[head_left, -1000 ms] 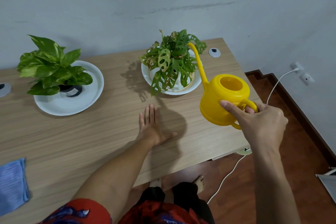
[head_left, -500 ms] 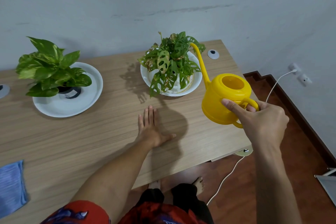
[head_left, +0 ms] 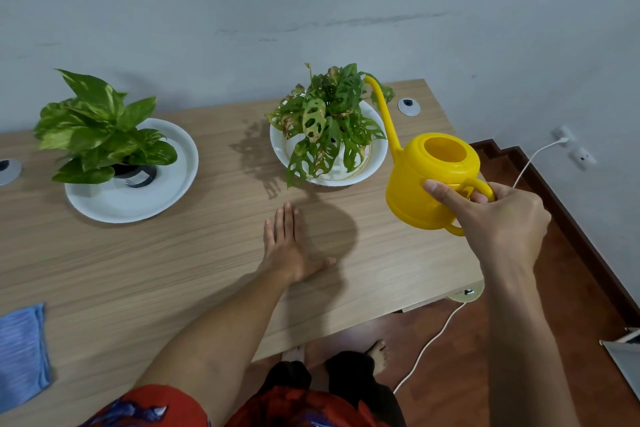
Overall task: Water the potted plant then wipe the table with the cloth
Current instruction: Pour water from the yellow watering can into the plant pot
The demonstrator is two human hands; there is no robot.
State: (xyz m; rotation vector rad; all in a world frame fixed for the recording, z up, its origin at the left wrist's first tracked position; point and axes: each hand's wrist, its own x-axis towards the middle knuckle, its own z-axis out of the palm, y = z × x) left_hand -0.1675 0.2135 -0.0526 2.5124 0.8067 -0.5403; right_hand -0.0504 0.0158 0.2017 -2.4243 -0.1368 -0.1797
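My right hand (head_left: 498,225) grips the handle of a yellow watering can (head_left: 422,180), held above the table's right part. Its long thin spout rises to the upper left, with the tip among the leaves of the holey-leaved potted plant (head_left: 329,121) in a white bowl (head_left: 377,152). My left hand (head_left: 287,250) lies flat, palm down with fingers apart, on the wooden table (head_left: 173,263) in front of that plant. A blue cloth (head_left: 20,354) lies at the table's near left edge, partly cut off by the frame.
A second plant with broad green leaves (head_left: 93,128) stands on a white plate (head_left: 162,191) at the left. Round cable grommets (head_left: 408,106) sit in the tabletop. A white cable (head_left: 429,343) runs over the floor to wall sockets on the right.
The can and my right hand have stayed nearly in place with the spout over the plant. The view shifted slightly. My left hand has not moved.
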